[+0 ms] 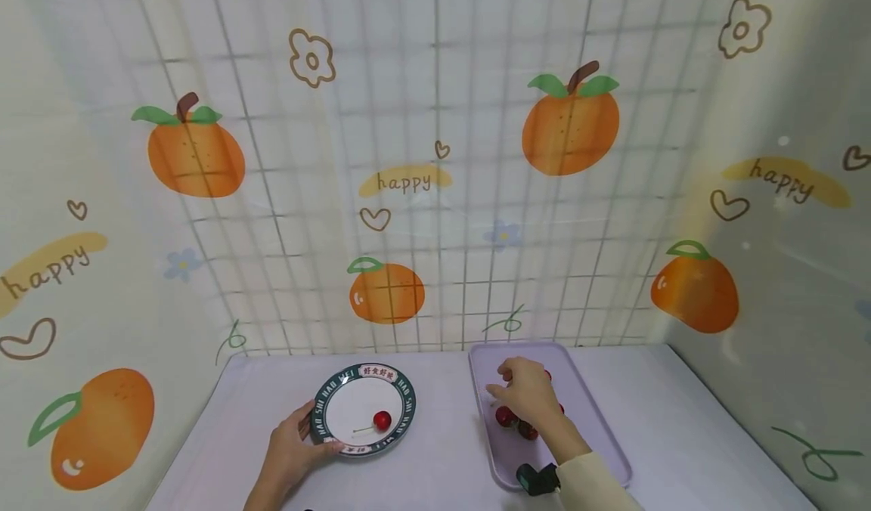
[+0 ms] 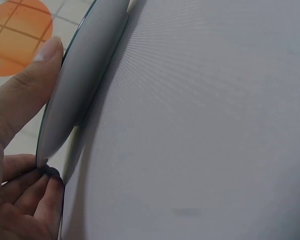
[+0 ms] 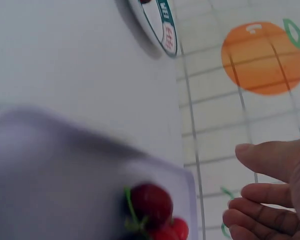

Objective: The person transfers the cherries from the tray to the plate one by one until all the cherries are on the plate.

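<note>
A white plate with a dark green lettered rim (image 1: 406, 399) sits on the left part of the table. My left hand (image 1: 289, 447) grips its left edge, with the thumb on the rim and the other fingers at the side; the left wrist view shows the plate's outer wall (image 2: 85, 75). One red cherry (image 1: 382, 420) with a stem lies on the plate. My right hand (image 1: 527, 391) hovers over a lilac tray (image 1: 506, 462), fingers loosely bent and apart from each other. Several dark red cherries (image 1: 505, 416) lie in the tray, partly hidden by that hand.
The white table (image 1: 435, 435) carries both plate and tray, with a gap between them. Behind it hangs a curtain (image 1: 476, 284) printed with oranges, over a wire grid. A black wrist camera (image 1: 537, 481) is strapped at the right wrist.
</note>
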Available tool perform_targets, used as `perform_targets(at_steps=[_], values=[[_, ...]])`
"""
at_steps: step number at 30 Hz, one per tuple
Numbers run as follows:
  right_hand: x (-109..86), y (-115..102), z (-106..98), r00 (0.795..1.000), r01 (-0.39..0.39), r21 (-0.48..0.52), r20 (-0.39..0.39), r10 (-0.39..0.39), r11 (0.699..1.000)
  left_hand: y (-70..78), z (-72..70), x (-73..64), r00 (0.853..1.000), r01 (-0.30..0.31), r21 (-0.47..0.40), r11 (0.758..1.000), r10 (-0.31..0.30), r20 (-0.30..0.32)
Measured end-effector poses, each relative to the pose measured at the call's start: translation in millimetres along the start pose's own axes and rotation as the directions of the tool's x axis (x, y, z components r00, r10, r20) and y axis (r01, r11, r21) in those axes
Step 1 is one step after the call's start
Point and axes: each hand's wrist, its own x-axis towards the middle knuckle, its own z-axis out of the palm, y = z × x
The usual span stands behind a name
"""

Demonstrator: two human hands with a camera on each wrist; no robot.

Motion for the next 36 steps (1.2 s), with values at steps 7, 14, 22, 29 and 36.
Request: perform_targets(at_steps=[7, 14, 22, 29, 36], values=[[-8.6, 25, -15, 0.999, -0.029, -0.008, -0.026, 0.029, 1.000, 3.2, -1.1, -2.7, 1.000, -0.014, 0.001, 1.000, 0.014, 0.000], [-13.2, 41, -26, 0.999, -0.048, -0.040, -0.016, 0.047, 0.998, 3.3, -1.5, -2.9, 1.000, -0.019, 0.018, 1.000, 0.020, -0.007], [-20.9, 60, -24, 0.997, -0.077, -0.101, 0.023, 0.080, 0.992, 1.9, -0.5, -2.4, 1.000, -0.018, 0.024, 1.000, 0.018, -0.001], [-24.2, 68, -17, 0.992, -0.103, -0.107, 0.060, 0.110, 0.989, 1.1, -0.9, -3.3, 1.000, -0.027, 0.037, 0.999, 0.027, -0.002], [-30.2, 70, -11, 0.993, -0.111, -0.112, 0.035, 0.115, 0.988, 3.2, -0.6, -3.7, 1.000, -0.021, 0.025, 0.999, 0.021, 0.002]])
